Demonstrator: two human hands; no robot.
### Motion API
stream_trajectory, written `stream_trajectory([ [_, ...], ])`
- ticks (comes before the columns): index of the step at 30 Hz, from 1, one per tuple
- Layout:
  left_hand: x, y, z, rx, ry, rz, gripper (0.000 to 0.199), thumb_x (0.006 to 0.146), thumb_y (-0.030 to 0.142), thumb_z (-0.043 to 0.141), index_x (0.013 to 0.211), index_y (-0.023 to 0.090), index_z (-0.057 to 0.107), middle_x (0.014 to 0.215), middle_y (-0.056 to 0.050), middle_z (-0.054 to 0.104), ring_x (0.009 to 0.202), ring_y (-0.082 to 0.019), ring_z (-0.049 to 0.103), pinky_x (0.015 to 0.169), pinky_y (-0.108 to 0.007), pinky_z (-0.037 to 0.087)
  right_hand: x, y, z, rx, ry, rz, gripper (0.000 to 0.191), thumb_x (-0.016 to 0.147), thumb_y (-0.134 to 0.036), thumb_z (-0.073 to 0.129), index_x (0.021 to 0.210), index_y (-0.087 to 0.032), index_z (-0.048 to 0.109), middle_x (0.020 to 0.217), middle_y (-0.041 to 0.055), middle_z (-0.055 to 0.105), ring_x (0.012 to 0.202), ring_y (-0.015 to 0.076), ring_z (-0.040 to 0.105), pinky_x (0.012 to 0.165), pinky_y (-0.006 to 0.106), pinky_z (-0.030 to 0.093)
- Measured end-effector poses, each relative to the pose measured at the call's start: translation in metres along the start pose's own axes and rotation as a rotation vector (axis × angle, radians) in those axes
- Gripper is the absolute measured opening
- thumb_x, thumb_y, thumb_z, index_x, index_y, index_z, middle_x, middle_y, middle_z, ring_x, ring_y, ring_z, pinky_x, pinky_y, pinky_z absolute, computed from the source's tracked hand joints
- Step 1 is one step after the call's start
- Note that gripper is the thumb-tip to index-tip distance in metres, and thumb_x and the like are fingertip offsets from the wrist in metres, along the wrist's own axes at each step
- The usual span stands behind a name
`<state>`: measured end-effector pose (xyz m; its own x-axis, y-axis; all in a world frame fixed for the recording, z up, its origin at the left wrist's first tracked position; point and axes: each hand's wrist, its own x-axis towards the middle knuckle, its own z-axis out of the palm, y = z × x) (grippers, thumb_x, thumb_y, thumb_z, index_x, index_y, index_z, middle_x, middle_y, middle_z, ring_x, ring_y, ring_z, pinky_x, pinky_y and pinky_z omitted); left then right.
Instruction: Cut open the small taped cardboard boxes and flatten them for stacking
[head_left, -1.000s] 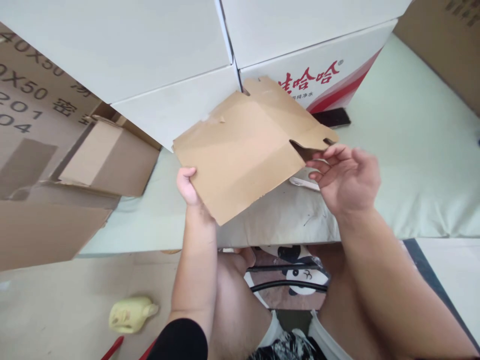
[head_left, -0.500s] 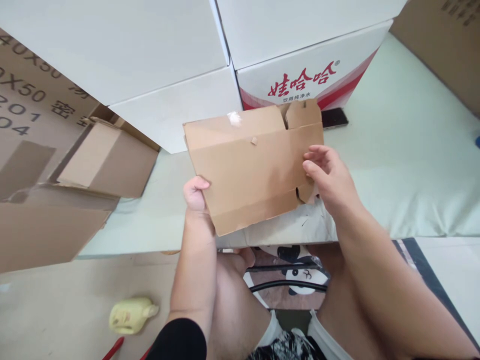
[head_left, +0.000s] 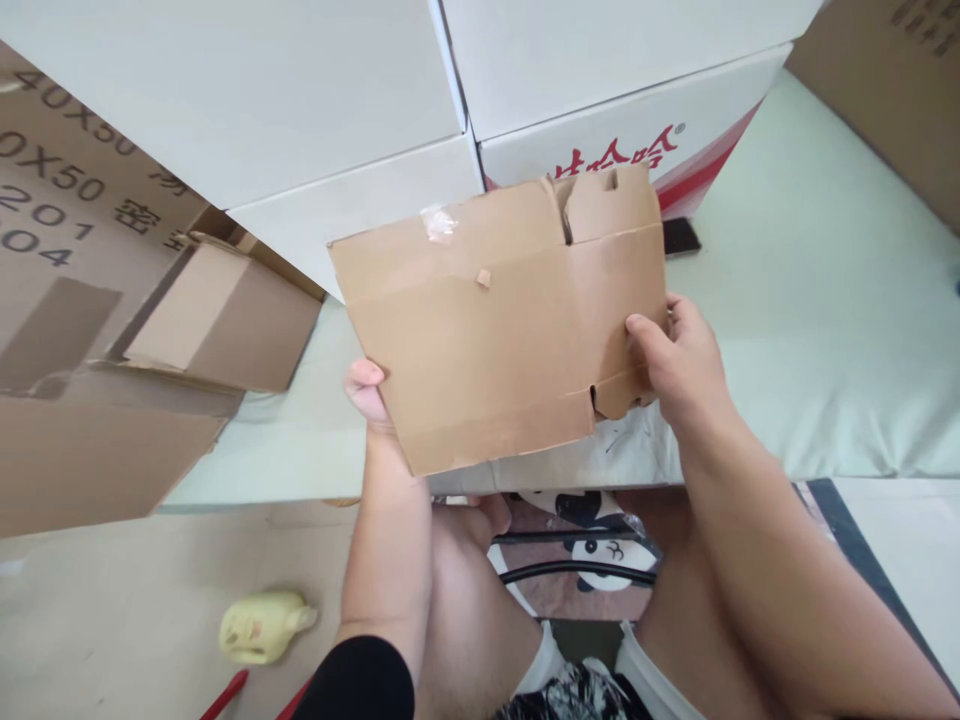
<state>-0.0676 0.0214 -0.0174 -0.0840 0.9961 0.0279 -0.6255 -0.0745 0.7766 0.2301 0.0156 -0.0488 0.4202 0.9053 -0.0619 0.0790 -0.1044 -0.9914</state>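
A flattened brown cardboard box [head_left: 480, 340] is held up above the front of the table, tilted toward me. It has fold lines, slotted flaps on its right side, a strip of clear tape near the top edge and a small torn patch. My left hand [head_left: 367, 390] grips its left edge, thumb on the near face and the other fingers hidden behind. At the right edge my right hand [head_left: 686, 360] pinches the flap, thumb in front and fingers mostly behind the board.
White boxes [head_left: 352, 190] with red print stand stacked at the back of the pale green table [head_left: 810, 350]. A phone [head_left: 681, 237] lies beside them. Brown cartons [head_left: 225, 310] fill the left side, and another carton [head_left: 892, 110] is at far right. A yellow bottle [head_left: 262, 627] is on the floor.
The cardboard has come up and nearer, its left end shifting left with my left hand. My right hand, earlier loose at the right end, has closed on the flap.
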Motion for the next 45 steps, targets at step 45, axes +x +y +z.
stream_trajectory([
  [45,0.007,-0.009,0.031,0.190,0.165,0.147,0.043,0.070,0.035,0.071,0.112,0.023,0.069,0.099,-0.005,0.077,0.111,-0.029,0.072,0.107,-0.040,0.054,-0.013,-0.015,0.015,0.608,-0.084,0.265,0.037,0.057,-0.050,0.085,0.083,-0.028,0.070,0.088,0.0025,0.078,0.106,0.0328,0.074,0.088,0.050,0.065],
])
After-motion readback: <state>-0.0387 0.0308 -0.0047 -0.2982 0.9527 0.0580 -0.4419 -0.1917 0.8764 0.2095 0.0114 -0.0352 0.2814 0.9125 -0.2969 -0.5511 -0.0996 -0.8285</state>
